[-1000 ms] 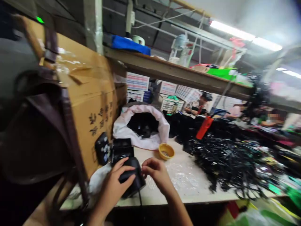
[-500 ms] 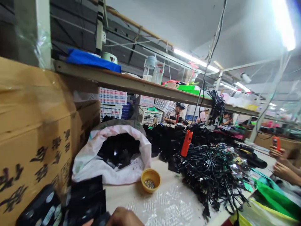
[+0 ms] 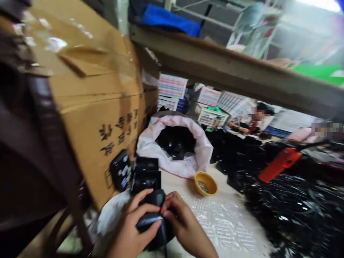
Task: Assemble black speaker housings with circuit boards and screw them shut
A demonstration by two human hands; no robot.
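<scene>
My left hand (image 3: 135, 224) is wrapped round a black plastic part (image 3: 157, 197) at the table's near edge, its fingers across the top. On the part's right side my right hand (image 3: 184, 222) has thumb and fingers pinched together against the edge; anything tiny between them is hidden. A dark cord (image 3: 164, 238) runs down below the part. Just beyond my hands lie similar glossy black pieces (image 3: 146, 178). A yellow bowl (image 3: 212, 186) with small metal bits stands to the right, beyond my right hand.
A large cardboard box (image 3: 80, 122) walls off the left. A white sack (image 3: 146, 143) of black parts stands behind the bowl. Clear plastic packets (image 3: 225, 222) lie at right, beside heaped black cables (image 3: 292, 215). An orange-red hand tool (image 3: 279, 165) hangs over them. A shelf (image 3: 228, 68) crosses above.
The view has swung left and down. Both my hands and the black part, barely showing at the bottom edge before, are now in full view.
</scene>
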